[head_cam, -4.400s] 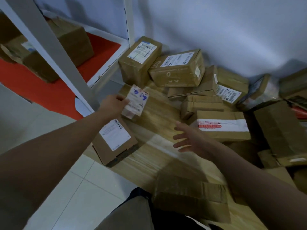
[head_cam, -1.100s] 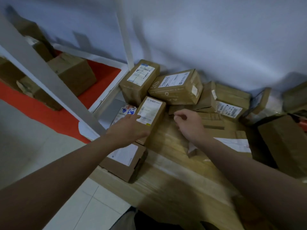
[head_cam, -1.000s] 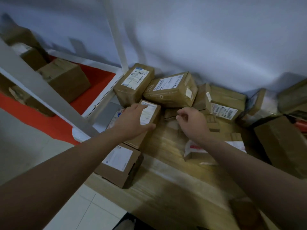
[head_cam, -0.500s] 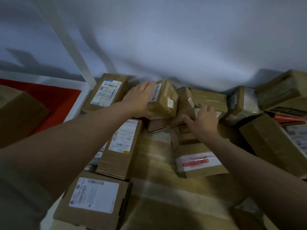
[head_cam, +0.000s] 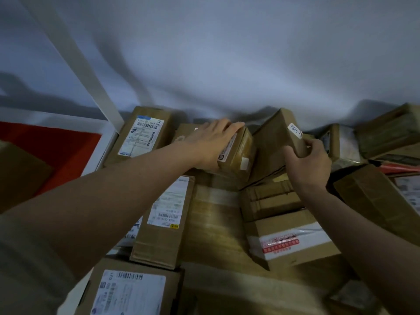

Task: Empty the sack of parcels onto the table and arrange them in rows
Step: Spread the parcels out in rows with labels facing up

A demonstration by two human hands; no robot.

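Note:
Brown cardboard parcels lie crowded on the wooden table against the wall. My left hand lies over the top of a squat box in the back row, fingers curled over its far edge. My right hand grips the near corner of a tilted box with a small white sticker, right beside the squat one. A labelled box stands at the back left. In front lie a long labelled box, a taped box and one with red-and-white tape.
A white shelf post slants up at the left beside a red shelf surface holding a carton. More parcels are piled at the right and far right. A large labelled box lies at the table's near edge.
My left hand left the long labelled box on the table and reached back onto the squat box. My right hand took hold of the box beside it and tilted it up. The view moved closer.

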